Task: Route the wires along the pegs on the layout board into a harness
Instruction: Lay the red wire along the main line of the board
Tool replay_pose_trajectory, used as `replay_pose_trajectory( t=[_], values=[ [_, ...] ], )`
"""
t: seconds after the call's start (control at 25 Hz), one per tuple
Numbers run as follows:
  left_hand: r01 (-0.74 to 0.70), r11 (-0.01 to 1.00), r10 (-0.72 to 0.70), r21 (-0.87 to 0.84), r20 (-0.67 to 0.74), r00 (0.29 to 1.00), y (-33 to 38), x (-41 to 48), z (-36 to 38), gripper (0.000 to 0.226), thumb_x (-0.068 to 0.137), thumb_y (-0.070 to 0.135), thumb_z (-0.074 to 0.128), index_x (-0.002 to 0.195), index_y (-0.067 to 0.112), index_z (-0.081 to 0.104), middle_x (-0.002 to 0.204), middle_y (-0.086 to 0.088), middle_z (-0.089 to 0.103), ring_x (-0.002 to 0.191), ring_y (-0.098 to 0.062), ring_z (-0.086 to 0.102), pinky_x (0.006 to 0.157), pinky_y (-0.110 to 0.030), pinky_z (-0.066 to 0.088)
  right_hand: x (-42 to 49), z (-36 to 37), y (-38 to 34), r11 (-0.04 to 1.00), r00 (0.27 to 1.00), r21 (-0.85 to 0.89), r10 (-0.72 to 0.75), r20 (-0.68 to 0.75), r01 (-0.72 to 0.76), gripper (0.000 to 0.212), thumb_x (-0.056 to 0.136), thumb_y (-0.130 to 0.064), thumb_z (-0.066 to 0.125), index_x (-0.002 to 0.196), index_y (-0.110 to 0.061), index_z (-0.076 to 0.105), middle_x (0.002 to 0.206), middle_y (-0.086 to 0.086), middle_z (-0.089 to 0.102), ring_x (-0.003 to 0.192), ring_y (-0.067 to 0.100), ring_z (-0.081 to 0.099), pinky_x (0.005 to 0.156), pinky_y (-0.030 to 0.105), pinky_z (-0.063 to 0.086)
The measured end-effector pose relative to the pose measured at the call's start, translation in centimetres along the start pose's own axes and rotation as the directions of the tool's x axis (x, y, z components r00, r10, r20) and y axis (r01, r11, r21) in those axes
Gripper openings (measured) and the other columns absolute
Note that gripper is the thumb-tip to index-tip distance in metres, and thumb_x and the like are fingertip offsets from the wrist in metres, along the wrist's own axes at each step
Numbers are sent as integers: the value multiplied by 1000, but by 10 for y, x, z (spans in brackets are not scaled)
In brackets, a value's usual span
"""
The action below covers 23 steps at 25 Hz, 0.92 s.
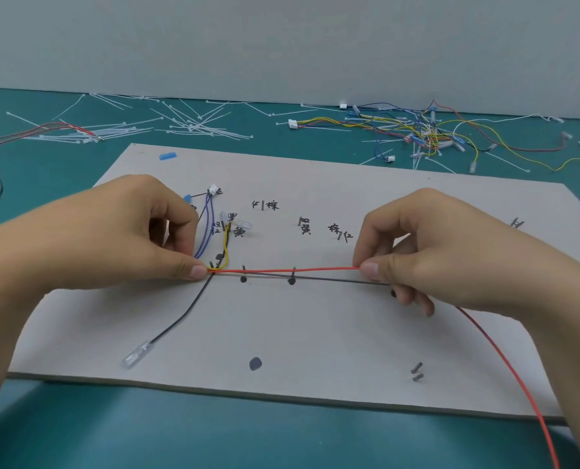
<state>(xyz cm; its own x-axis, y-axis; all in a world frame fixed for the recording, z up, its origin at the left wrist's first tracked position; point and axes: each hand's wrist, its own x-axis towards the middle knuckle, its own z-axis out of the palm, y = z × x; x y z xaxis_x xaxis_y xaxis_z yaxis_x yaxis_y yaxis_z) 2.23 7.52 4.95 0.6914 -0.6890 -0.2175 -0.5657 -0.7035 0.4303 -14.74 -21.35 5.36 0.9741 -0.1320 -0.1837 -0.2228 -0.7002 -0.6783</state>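
**A:** Head view first, and it's the only one. What are the hands doing?

**B:** The left hand (119,231) is pinched shut on the red wire (282,270) at the junction by the pair of pegs (214,264), where the yellow wire (227,247) loops back and the purple wires (204,228) come down from the white connector (213,190). The right hand (434,252) is closed on the same red wire further along, thumb and forefinger nipping it, so the stretch between them runs taut just above the layout board (315,333).

**A:** And the black wire (332,279)?

**B:** It lies on the board just under the red one, past two middle pegs (294,271), then bends off the junction toward a clear terminal (138,354) near the front edge. The red wire's slack trails off the board past the right wrist.

**A:** How would you do this step well?

**B:** I'd keep the left pinch planted as the anchor and lower the red wire alongside the black one, on the same side of each peg. Tension should be gentle, I think; too much could drag the yellow loop off its peg. Spare wires (417,133) and cable ties (187,125) wait on the mat behind.
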Motion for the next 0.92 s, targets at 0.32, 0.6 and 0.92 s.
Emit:
replay_pose_trajectory(
  t=[0.32, 0.6, 0.92],
  values=[
    [-84, 996, 87, 41, -66, 994, -1, 2, 7, 49, 60, 81, 66, 77, 35, 70, 61, 12, 64, 55, -11, 60, 56, -45, 59, -6, -24, 9, 997, 997, -12, 73, 12, -73, 19, 84, -16, 82, 86, -30, 71, 63, 9, 71, 49, 28, 69, 44, 41, 55],
    [-178, 984, 180, 28, -180, 967, 19, 3, 21, 36, 65, 74, 62, 84, 44, 67, 83, 22, 66, 80, -4, 61, 73, -38, 51, -5, -18, 5, 975, 973, -145, 189, 130, -170, 17, 85, -20, 81, 79, -28, 68, 58, 7, 71, 46, 23, 68, 46, 25, 51],
    [-336, 942, 333, -1, -139, 933, 56, 2, 45, 44, 73, 14, 45, 95, 41, 71, 99, 21, 62, 97, -1, 57, 97, -42, 35, -11, -7, -2, 917, 989, -373, 150, -6, -141, 16, 86, -32, 78, 80, -40, 66, 55, -12, 69, 43, 5, 64, 50, 28, 55]
  ],
)
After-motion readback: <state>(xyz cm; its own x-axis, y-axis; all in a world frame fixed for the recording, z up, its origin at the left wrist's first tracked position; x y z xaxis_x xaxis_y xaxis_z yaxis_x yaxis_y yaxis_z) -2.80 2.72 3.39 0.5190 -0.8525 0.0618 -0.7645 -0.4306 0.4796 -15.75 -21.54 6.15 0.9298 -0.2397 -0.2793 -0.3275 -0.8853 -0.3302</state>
